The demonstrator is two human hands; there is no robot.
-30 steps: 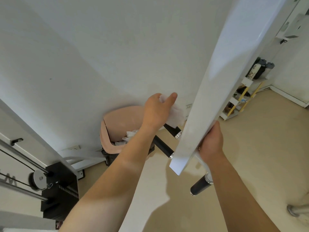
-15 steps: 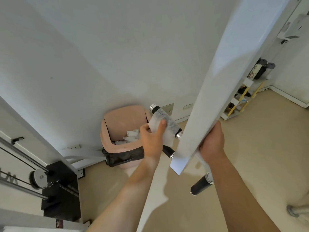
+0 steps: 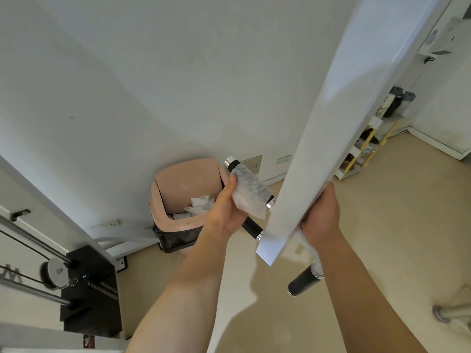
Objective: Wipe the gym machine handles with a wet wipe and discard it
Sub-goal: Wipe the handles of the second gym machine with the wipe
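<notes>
Around upper handle [image 3: 233, 164], left hand [image 3: 226, 212] grips wipe [image 3: 248, 193].

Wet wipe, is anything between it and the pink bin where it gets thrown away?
Nothing visible. The wet wipe lies over the upper handle, held by the left hand; the pink bin stands open beside it.

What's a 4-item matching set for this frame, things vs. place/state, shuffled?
1 wet wipe
2 pink trash bin
3 right hand
4 lowest black handle

a against the wall, crumpled wipes inside
b wrapped over upper black handle, held by left hand
c at white beam lower end, fingers hidden
d bare, untouched, right of the beam

Pairs: 1-b, 2-a, 3-c, 4-d
</notes>
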